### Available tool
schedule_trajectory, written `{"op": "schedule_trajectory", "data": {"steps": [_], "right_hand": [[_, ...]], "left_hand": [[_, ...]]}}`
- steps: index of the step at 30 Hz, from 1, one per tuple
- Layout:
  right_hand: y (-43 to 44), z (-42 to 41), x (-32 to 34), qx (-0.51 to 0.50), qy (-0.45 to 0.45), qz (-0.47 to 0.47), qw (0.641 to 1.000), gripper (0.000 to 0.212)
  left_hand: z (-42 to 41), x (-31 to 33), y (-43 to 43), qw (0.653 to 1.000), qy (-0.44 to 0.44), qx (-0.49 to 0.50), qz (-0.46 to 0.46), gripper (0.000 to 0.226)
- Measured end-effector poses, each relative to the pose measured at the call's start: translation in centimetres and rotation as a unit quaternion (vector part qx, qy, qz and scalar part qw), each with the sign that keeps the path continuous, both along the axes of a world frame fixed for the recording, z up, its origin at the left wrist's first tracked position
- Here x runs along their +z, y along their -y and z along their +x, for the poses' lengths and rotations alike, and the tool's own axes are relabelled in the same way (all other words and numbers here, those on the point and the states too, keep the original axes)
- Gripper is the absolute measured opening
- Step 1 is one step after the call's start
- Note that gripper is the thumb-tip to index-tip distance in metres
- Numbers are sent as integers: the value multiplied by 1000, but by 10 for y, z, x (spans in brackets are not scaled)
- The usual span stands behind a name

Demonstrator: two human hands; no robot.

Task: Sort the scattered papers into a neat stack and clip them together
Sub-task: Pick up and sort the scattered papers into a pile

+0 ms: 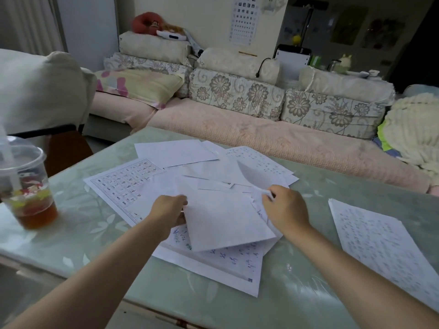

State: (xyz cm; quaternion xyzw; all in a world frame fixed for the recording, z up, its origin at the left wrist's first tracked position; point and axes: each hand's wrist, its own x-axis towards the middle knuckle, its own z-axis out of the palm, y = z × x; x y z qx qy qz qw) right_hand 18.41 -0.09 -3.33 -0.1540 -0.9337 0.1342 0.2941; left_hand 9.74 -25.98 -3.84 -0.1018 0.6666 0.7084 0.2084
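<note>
Both hands are in the loose pile of papers (190, 176) mid-table, w/ the person pinching sheets from either side. The left hand (169, 211) is closed on the left edge of a blank top sheet (225, 222); the right hand (285, 210) pinches a crumpled corner of sheets at the pile's right, fingers tight. A separate stack of written pages (380, 248) lies well apart on the right, near the table (308, 293) edge. No clip is visible, so clipping looks a long way off. Risks: the right-hand pinch is bunching paper, so pulling could crease or tear it; dragging the top sheet may slide the under-sheets toward the near edge & off the table. The cup of tea (26, 186) stands at the left, near the grid worksheet (126, 184); an elbow swing that way could tip it and soak the pages.
</note>
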Motion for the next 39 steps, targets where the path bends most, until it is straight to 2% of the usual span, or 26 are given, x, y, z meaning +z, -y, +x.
{"op": "schedule_trajectory", "data": {"steps": [2,4,5,6,8,9,12,16,17,18,21,23,26,29,33,34,37,39], "right_hand": [[28,7,7,70,6,4,998,30],[51,12,5,151,53,4,987,14],[62,15,3,188,92,1,978,20],[72,17,1,224,137,-3,965,27],[87,20,-8,279,208,-20,937,35],[91,22,-12,304,228,-30,925,37],[93,27,-19,337,259,-75,902,34],[87,29,-17,318,292,-264,863,35],[84,27,-15,300,277,-291,865,35],[78,24,-12,278,253,-294,879,33],[52,17,-2,175,196,-212,941,29],[33,16,0,100,196,-210,953,37],[16,16,-5,35,229,-219,948,53],[20,14,-10,35,240,-278,930,70],[32,6,-7,50,176,-452,873,82],[34,4,-5,61,162,-490,855,75],[33,3,-1,118,142,-556,810,28],[30,5,1,122,135,-567,803,23]], "left_hand": [[3,0,1,1000,-10,-9,-14,28],[7,0,0,1000,-4,-12,-28,50],[9,1,-1,999,-3,-16,-29,56],[11,3,-3,1000,3,-20,-20,53],[13,8,-5,999,34,-24,27,22],[14,10,-4,998,48,-28,40,15],[11,5,4,994,8,-106,-21,29],[7,-6,8,977,-58,-147,-140,29],[5,-8,8,976,-70,-141,-153,32],[2,-8,9,974,-81,-138,-161,36],[-7,-4,17,959,-135,-135,-208,43],[-11,4,28,940,-169,-135,-265,49],[-11,18,47,925,-172,-147,-305,51],[-8,30,71,929,-194,-180,-260,51],[-3,41,89,953,-190,-194,-137,47],[-2,41,89,955,-181,-201,-119,48],[1,31,70,959,-139,-235,-82,44],[4,21,49,954,-140,-243,-108,33]]}}
